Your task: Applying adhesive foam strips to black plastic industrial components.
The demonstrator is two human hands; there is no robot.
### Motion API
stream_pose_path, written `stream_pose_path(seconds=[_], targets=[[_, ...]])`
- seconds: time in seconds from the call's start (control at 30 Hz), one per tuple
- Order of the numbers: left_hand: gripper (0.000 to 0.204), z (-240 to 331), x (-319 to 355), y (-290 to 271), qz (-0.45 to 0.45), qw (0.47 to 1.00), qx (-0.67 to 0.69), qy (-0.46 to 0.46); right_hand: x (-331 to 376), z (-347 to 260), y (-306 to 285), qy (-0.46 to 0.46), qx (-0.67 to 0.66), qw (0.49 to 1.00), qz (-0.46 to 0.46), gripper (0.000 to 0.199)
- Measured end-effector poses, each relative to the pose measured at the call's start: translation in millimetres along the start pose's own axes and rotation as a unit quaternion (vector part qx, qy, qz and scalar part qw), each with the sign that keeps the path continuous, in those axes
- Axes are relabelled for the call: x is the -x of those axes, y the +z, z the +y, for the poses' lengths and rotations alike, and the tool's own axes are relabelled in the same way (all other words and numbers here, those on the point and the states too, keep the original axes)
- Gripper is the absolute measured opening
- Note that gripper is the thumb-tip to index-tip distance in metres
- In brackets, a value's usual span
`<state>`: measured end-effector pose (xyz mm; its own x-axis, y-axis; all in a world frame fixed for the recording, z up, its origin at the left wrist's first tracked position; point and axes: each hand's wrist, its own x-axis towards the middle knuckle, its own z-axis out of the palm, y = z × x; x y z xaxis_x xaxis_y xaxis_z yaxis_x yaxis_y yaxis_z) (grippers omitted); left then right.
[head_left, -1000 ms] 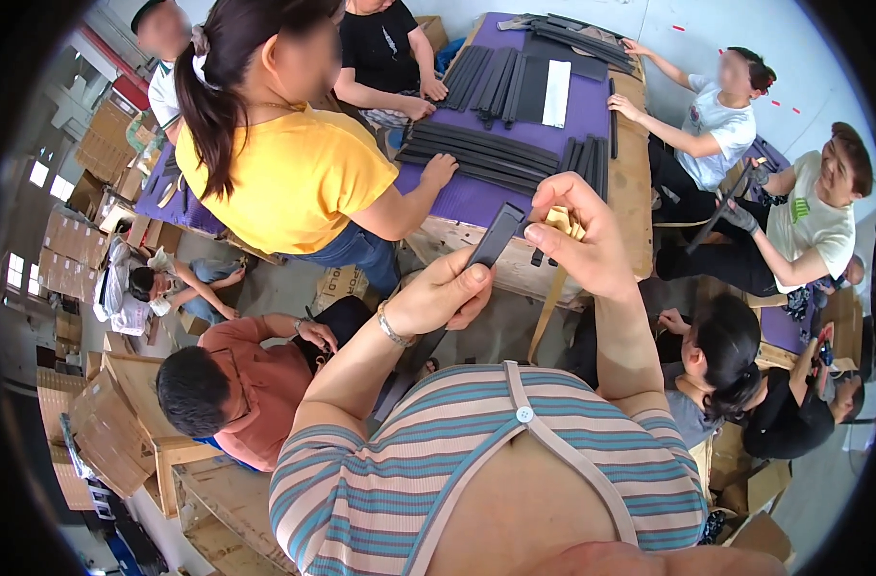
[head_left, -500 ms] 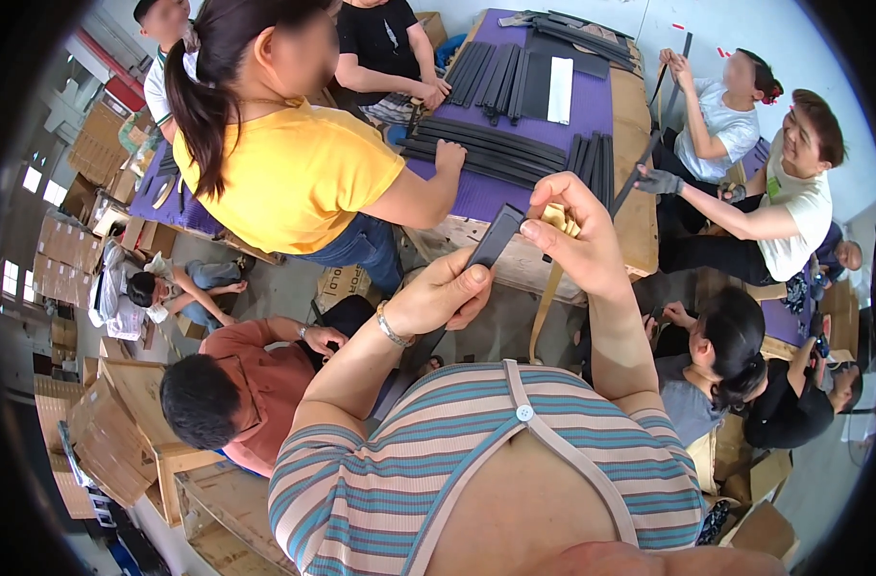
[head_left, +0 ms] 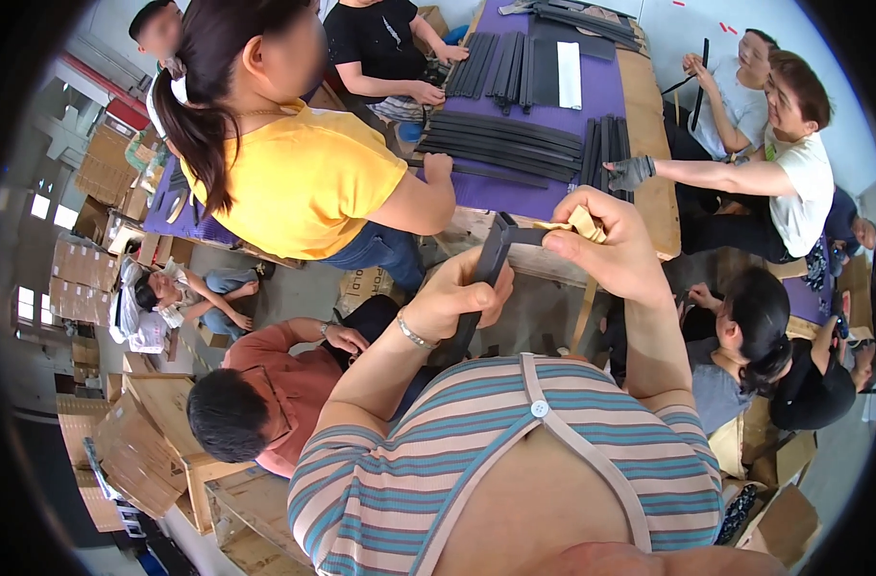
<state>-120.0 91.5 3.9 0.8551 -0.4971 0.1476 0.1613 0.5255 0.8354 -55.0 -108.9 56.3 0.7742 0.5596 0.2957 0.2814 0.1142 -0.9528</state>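
Observation:
My left hand is closed around a long black strip held upright, its lower part running down behind my wrist. From the strip's top end a short black flap sticks out sideways to my right hand. That hand pinches the flap's end between thumb and finger. A crumpled yellow tape is bunched in the same fingers, and a yellow length hangs below the hand. Whether flap and yellow tape are joined is hidden by my fingers.
Ahead, a purple-covered table bears rows of black strips and a white strip. A person in yellow stands at its left; a gloved hand reaches in from the right. Seated people flank me, with wooden crates at lower left.
The black flap now stands out sideways from the strip's top, with my right hand farther to the right. The gloved hand at right has reached onto the table's strips.

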Motion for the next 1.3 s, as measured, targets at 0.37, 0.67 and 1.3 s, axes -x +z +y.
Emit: stream_pose_path(seconds=[0.37,0.67,1.3], targets=[[0.039,2.1,-7.2,8.8,-0.063,0.991,0.108,-0.04,13.6,-1.4,-13.7,0.042,-0.059,0.997,0.018,0.016],[0.043,-6.3,-17.4,18.2,0.006,0.998,0.028,-0.064,23.3,0.1,-32.4,0.024,-0.078,0.996,0.03,0.01],[0.047,-7.6,-38.2,28.9,-0.027,0.998,0.014,-0.063,21.6,2.6,-45.7,0.007,-0.009,1.0,0.015,0.017]])
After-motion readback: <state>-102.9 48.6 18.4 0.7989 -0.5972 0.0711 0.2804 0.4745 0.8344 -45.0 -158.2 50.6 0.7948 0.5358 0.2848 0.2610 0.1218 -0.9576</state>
